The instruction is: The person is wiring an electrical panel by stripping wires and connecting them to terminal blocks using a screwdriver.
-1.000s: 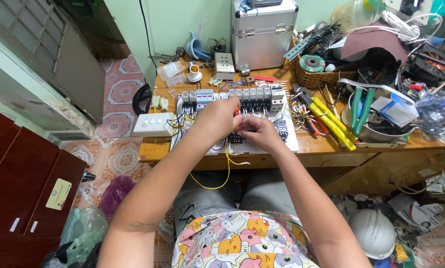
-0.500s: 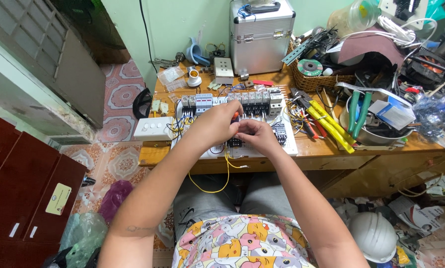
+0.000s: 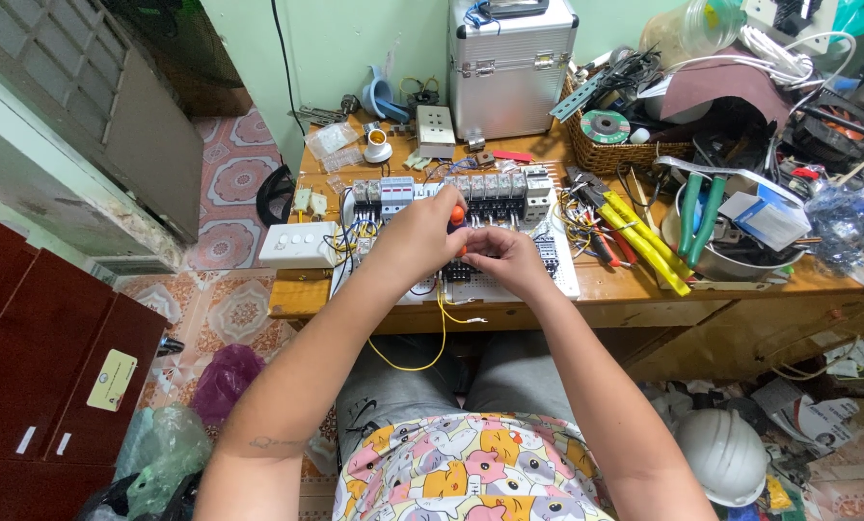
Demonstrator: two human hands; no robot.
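Breakers sit mounted; left hand grips an orange-handled screwdriver, right hand pinches a yellow wire hanging loose.

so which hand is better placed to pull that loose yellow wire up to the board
Right, probably. The right hand sits just above where the yellow wire leaves the board; the left hand is occupied gripping the orange-handled screwdriver.

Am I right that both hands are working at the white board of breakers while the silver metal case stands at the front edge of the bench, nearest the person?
Not quite. In the head view the silver metal case stands at the back of the bench, against the wall. The rest holds: left hand and right hand work at the white board of breakers.
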